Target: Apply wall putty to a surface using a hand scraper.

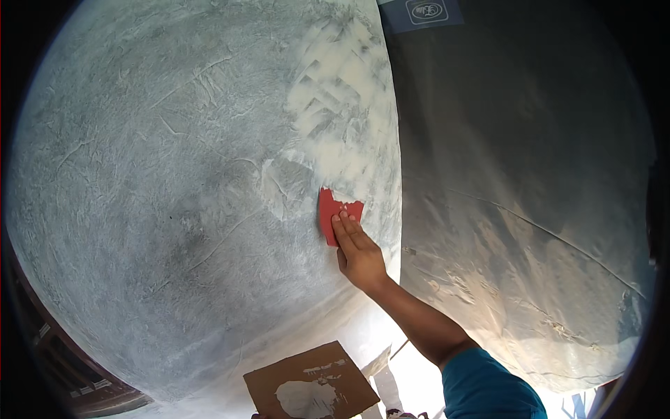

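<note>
My right hand (pixel 361 257) is closed round a red putty spreader (pixel 328 218), its fingers laid along the flat blade. White putty clings to the spreader's ragged-looking upper edge, which lies against the grey-white wall (pixel 174 209). Above it, a band of white putty (pixel 342 98) runs up the wall's right side, with darker streaks showing through. Low in the view, a brown board (pixel 269 383) carries a heap of white putty (pixel 305 399). Only a sliver of my left hand (pixel 259 416) shows at the board's lower left edge; the rest is out of sight.
Right of the wall's edge hangs a dark grey sheet-like surface (pixel 516 160), creased and sunlit lower down, with a blue label (pixel 423 14) at its top. A brown frame (pixel 77 373) stands at the lower left. Bright light fills the ground below my right arm.
</note>
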{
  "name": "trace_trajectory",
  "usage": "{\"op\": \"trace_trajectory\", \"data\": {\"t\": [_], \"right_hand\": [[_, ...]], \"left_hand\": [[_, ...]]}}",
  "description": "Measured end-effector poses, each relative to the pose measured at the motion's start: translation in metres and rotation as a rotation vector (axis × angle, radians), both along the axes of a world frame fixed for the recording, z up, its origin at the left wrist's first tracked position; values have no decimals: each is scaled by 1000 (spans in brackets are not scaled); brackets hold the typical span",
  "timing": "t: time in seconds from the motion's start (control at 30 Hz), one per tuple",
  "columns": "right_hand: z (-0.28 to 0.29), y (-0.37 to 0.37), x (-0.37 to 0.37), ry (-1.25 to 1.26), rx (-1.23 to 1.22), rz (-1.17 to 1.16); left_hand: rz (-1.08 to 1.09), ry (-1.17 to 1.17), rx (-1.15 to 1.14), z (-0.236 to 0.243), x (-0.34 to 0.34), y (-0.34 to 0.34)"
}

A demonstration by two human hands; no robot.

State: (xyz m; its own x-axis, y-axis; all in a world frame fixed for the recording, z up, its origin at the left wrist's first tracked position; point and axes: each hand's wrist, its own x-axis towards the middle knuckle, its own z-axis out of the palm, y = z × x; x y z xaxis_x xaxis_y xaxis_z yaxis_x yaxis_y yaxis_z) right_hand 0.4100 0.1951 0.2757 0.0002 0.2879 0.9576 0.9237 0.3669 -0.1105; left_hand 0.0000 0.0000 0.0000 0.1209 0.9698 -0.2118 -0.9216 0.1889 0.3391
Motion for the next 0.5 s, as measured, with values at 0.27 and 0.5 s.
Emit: {"op": "trace_trajectory", "data": {"t": [0.27, 0.5], "right_hand": [[-79, -154, -4, 394, -512, 415], [-159, -205, 30, 1573, -389, 807]], "left_hand": [[-250, -143, 73, -9, 33, -7], [-187, 34, -101, -7, 77, 2]]}}
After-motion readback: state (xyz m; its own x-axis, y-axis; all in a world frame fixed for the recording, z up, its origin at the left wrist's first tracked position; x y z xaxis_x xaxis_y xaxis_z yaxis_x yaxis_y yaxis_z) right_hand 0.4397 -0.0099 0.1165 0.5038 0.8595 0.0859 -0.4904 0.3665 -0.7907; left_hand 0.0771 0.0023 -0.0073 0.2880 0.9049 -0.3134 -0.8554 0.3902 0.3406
